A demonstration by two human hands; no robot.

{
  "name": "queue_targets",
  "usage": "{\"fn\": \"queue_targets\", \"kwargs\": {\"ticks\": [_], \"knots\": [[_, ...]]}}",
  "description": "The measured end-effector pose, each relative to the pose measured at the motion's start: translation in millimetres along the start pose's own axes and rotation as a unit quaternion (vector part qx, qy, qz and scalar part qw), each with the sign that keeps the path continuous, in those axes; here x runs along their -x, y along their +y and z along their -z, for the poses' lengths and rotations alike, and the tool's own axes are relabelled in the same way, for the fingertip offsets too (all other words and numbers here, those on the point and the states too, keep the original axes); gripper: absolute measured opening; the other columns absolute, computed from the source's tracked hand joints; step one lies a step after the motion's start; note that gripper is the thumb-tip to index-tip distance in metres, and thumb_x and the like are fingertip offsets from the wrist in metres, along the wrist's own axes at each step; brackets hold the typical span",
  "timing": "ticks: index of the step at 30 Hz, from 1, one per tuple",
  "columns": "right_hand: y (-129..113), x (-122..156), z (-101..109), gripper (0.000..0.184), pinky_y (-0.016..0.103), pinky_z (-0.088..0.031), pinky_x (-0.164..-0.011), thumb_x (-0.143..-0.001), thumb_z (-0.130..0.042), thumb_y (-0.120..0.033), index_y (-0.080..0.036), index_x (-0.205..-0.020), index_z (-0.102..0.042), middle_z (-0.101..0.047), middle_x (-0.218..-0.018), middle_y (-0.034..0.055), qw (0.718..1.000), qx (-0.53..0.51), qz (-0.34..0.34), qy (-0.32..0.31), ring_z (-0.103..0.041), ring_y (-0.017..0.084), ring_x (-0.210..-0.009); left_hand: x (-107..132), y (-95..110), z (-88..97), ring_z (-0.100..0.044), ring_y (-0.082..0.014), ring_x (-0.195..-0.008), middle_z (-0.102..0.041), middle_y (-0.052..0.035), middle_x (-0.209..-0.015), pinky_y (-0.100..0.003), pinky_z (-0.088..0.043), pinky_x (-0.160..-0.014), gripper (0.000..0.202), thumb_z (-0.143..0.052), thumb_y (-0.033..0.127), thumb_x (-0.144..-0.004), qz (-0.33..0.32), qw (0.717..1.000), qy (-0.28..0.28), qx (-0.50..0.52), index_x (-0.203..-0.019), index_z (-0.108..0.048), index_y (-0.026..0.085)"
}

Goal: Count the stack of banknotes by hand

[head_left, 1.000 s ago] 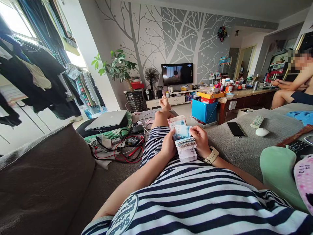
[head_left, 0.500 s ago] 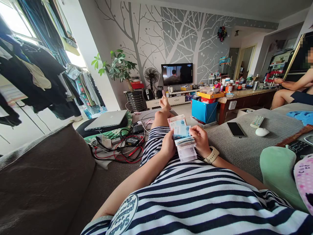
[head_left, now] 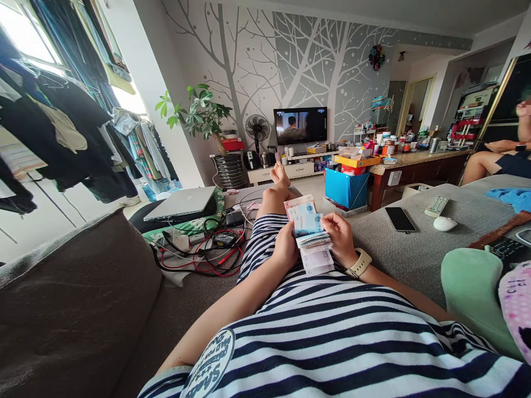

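A bundle of banknotes [head_left: 307, 220] is spread between my two hands over my lap. Blue-toned notes lie on top, a reddish one shows behind them at the upper left, and pale folded ones [head_left: 317, 262] hang below. My left hand [head_left: 286, 247] grips the bundle's left edge, thumb on the front. On the right edge, my right hand [head_left: 339, 236] pinches the blue note and wraps round the folded part. A cream-strapped watch [head_left: 360, 263] sits on my right wrist. The fingers behind the notes are hidden.
Cables [head_left: 211, 249] and a laptop [head_left: 182, 203] lie on the sofa at left. At right are a phone [head_left: 400, 219], a remote [head_left: 436, 205], a white mouse [head_left: 445, 223] and a green cushion [head_left: 467, 293]. Another person's leg [head_left: 481, 166] shows at far right.
My hands stay in place on the banknotes; the blue notes now overlap slightly differently, covering more width. At far right, the other person has raised one hand and drawn back from the table.
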State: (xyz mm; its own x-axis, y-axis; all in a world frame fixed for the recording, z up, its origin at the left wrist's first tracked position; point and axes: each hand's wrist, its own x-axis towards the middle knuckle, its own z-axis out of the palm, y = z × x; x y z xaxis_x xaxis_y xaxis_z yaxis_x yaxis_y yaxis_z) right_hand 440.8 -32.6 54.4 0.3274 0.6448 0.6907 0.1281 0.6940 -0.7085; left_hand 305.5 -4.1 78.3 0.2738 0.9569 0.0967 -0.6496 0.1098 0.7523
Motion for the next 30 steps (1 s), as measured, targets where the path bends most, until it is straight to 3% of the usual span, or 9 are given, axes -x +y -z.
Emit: {"fn": "queue_targets", "kwargs": {"ticks": [9, 13, 17, 25, 30], "knots": [[-0.1, 4.9, -2.4, 0.051, 0.031, -0.042, -0.06, -0.093, -0.063, -0.07, -0.022, -0.075, -0.058, -0.058, -0.065, 0.0019, 0.999, -0.007, -0.01, -0.031, -0.049, 0.016, -0.059, 4.1, 0.0, 3.8, -0.076, -0.03, -0.095, -0.077, -0.0116, -0.087, -0.04, -0.06, -0.088, 0.023, -0.07, 0.026, -0.078, 0.014, 1.0, 0.009, 0.012, -0.094, -0.077, 0.011], [7.1, 4.7, -4.7, 0.05, 0.03, -0.041, -0.061, -0.084, -0.074, -0.068, -0.021, -0.078, -0.057, -0.056, -0.068, 0.0, 0.999, -0.016, -0.028, 0.004, -0.05, 0.015, -0.062, 7.1, 0.5, 7.4, -0.071, -0.0245, -0.079, -0.072, -0.0063, -0.075, -0.036, -0.058, -0.082, 0.017, -0.075, 0.025, -0.073, -0.002, 1.0, -0.002, 0.0, -0.085, -0.075, 0.013], [12.1, 4.9, -6.7, 0.047, 0.03, -0.038, -0.06, -0.083, -0.075, -0.064, -0.021, -0.08, -0.055, -0.053, -0.07, -0.0005, 0.998, -0.013, -0.05, 0.029, -0.047, 0.015, -0.064, 10.0, 1.4, 11.2, -0.058, -0.0155, -0.062, -0.061, 0.0007, -0.064, -0.031, -0.053, -0.072, 0.017, -0.081, 0.023, -0.066, -0.009, 1.0, -0.014, -0.01, -0.072, -0.067, 0.015], [7.3, 9.0, -8.9, 0.045, 0.03, -0.037, -0.058, -0.087, -0.066, -0.062, -0.022, -0.072, -0.052, -0.048, -0.065, -0.0007, 0.999, 0.025, -0.032, 0.023, -0.044, 0.015, -0.061, 7.1, -2.5, 22.5, -0.054, -0.0123, -0.061, -0.057, -0.0005, -0.063, -0.025, -0.045, -0.062, 0.033, -0.089, 0.025, -0.058, -0.011, 0.998, -0.048, -0.039, -0.063, -0.058, 0.015], [9.8, 11.6, -10.0, 0.045, 0.029, -0.038, -0.058, -0.088, -0.065, -0.061, -0.022, -0.073, -0.051, -0.049, -0.065, -0.0008, 0.999, 0.032, -0.027, 0.022, -0.045, 0.014, -0.061, 10.8, -1.7, 23.9, -0.055, -0.0135, -0.06, -0.059, 0.001, -0.064, -0.027, -0.048, -0.063, 0.031, -0.09, 0.026, -0.06, -0.001, 0.999, -0.028, -0.029, -0.072, -0.063, 0.015]]}}
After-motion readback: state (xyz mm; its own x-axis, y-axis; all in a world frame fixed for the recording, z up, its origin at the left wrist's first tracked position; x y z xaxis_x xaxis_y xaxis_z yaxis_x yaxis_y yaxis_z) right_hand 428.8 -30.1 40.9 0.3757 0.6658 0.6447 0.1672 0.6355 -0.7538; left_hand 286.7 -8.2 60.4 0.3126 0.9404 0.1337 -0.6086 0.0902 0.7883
